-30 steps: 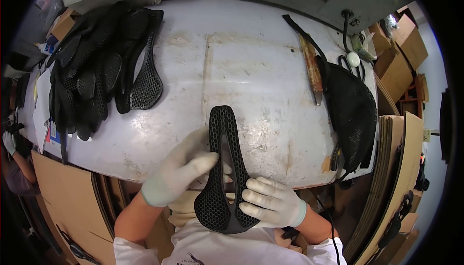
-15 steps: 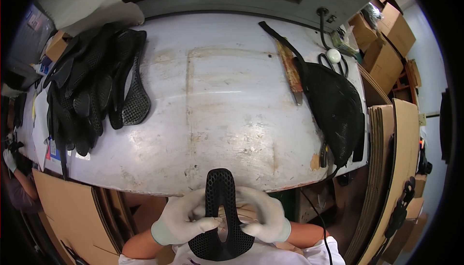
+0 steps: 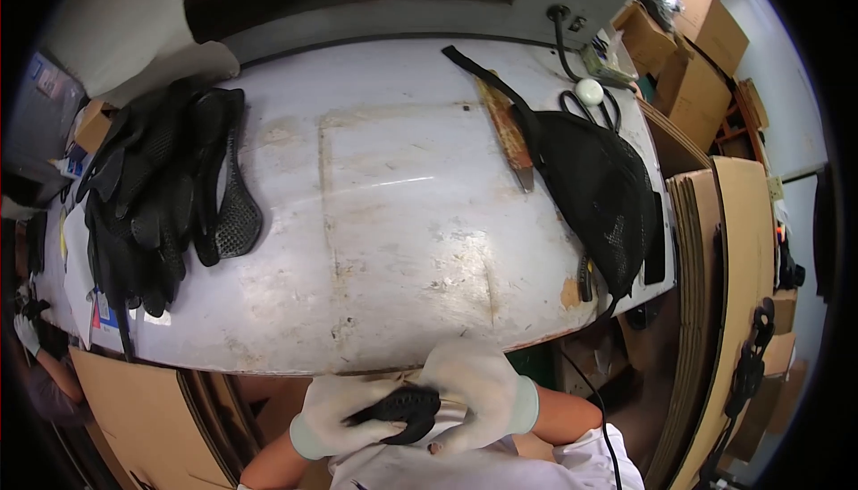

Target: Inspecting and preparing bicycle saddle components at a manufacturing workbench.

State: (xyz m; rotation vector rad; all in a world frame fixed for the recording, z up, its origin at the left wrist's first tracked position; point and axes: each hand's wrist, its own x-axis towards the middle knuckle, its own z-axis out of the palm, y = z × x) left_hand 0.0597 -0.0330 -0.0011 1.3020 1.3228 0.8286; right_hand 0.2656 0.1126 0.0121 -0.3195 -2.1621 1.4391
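Near the front edge of the table, close to my body, I hold a black honeycomb bicycle saddle pad (image 3: 413, 411) in both white-gloved hands. It is foreshortened, so only a small dark part shows between the gloves. My left hand (image 3: 338, 414) is closed on its left side, with the thumb along the near edge. My right hand (image 3: 478, 396) is closed at its right end, the fingers partly smeared by motion. On the left of the table lies a heap of similar black saddle pads (image 3: 161, 195), with one honeycomb pad (image 3: 238, 229) at its right side.
A black mesh bag (image 3: 594, 186) with a strap lies at the table's right, beside a rusty-looking blade (image 3: 511, 141). A white ball-shaped thing (image 3: 589, 92) sits behind it. Cardboard sheets (image 3: 746, 266) stand at the right. At far left, another person's gloved hand (image 3: 27, 333) shows.
The saddle pad has turned from standing face-on, its central slot visible, to a foreshortened view. My right hand has risen over its end. The whole view has shifted slightly.
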